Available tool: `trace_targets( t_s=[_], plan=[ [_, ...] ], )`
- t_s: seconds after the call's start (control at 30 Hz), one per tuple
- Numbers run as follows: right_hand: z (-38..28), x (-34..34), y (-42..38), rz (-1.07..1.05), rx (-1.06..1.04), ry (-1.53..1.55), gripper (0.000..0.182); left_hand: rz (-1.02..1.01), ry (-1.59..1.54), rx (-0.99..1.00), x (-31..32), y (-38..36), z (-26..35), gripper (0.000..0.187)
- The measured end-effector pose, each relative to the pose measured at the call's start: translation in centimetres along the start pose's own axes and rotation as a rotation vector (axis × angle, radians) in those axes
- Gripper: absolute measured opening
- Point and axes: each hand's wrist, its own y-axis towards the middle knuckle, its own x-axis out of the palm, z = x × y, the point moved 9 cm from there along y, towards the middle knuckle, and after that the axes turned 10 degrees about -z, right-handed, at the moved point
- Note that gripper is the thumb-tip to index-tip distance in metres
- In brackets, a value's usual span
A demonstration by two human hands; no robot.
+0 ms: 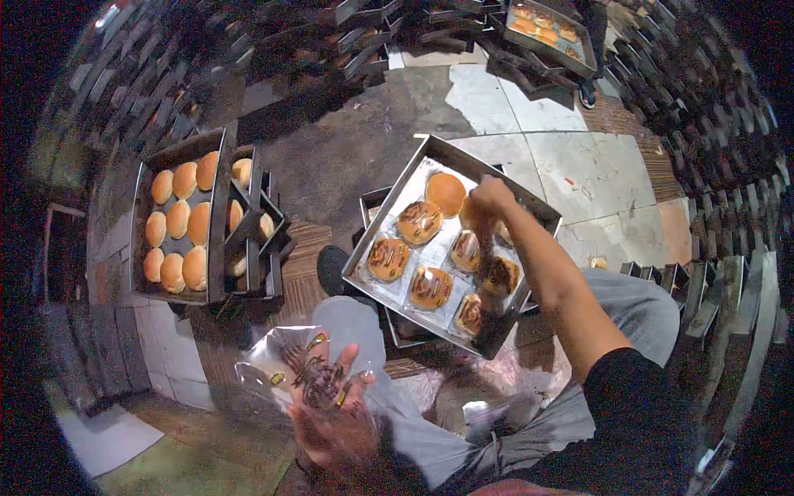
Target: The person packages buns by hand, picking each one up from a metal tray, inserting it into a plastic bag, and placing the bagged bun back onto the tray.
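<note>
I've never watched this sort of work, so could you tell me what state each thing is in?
Left hand: holding the bag, fingers partly spread.
Clear printed bag: no bun visible inside.
Right hand: down in the near tray; grip unclear.
Near tray: uncovered, holding buns.
Printed-wrapped buns: bagged.
Plain bun: looks unwrapped.
Left-side buns: unwrapped, in a tray.
Far buns: in a tray; wrapping unclear.

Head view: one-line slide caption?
Left hand with clear printed bag, right hand reaching into a tray of buns, several bagged.
</note>
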Motion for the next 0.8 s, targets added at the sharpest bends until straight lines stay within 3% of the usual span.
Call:
trace_targets(
  t_s=[0.1, 0.17, 0.2, 0.3, 0.37, 0.43, 0.5, 0.57, 0.6, 0.67, 0.7, 0.73, 0.77, 0.8],
  plan=[
    [0.6, -0.1, -1.5, 0.132, -0.026, 0.053, 0.038, -0.061, -0.053, -0.025, -0.4, 0.1, -0.5, 0.083],
    [0.0, 1.1, -6.0, 0.177, -0.249, 0.309, 0.036, 0.04, 0.008, 0.004, 0.6, 0.3, -0.6, 0.07],
    [1.0, 1.2, -9.0, 0.286, -0.256, 0.399, 0.036, 0.019, -0.079, 0.144, 2.2, -0.5, -0.4, 0.059],
    [7.0, 1.7, -12.2, 0.561, -0.24, 0.615, 0.034, -0.073, -0.099, 0.142, 2.9, -0.6, -1.7, 0.057],
    [5.2, 0.5, -21.3, 0.107, -0.124, 1.689, 0.037, -0.104, -0.067, 0.133, 3.3, -1.1, -2.5, 0.059],
    [2.7, 1.1, -27.1, -0.256, -0.351, 2.229, 0.053, -0.088, -0.052, 0.042, 3.2, -0.9, -4.1, 0.058],
    [-0.6, -0.3, -35.8, -0.418, -0.488, 2.096, 0.063, -0.099, -0.034, 0.088, 4.6, -0.9, -4.2, 0.056],
    [-5.0, -1.8, -42.9, -0.824, -0.638, 1.882, 0.067, 0.044, -0.06, 0.009, 3.3, -0.7, -5.8, 0.044],
    [-5.9, -3.2, -45.6, -0.764, -0.68, 1.743, 0.068, 0.02, -0.056, -0.012, 3.3, -0.3, -6.5, 0.054],
    [-7.1, -4.9, -47.5, -0.539, -0.845, 1.332, 0.07, -0.027, -0.047, -0.027, 4.3, -0.3, -7.4, 0.054],
    [-7.7, -6.0, -48.4, -0.279, -0.946, 0.837, 0.063, -0.058, -0.04, -0.057, 4.5, -0.1, -8.1, 0.055],
    [-8.6, -7.6, -50.5, -0.018, -1.024, 0.641, 0.062, -0.133, -0.238, -0.119, 3.5, 0.9, -10.5, 0.056],
    [-9.4, -8.7, -52.9, 0.242, -1.087, 0.437, 0.061, -0.133, -0.166, -0.103, 5.3, -0.1, -9.9, 0.057],
    [-9.7, -8.4, -54.4, 0.33, -1.174, 0.394, 0.061, -0.09, -0.219, -0.144, 6.8, -1.3, -9.8, 0.057]
  ],
)
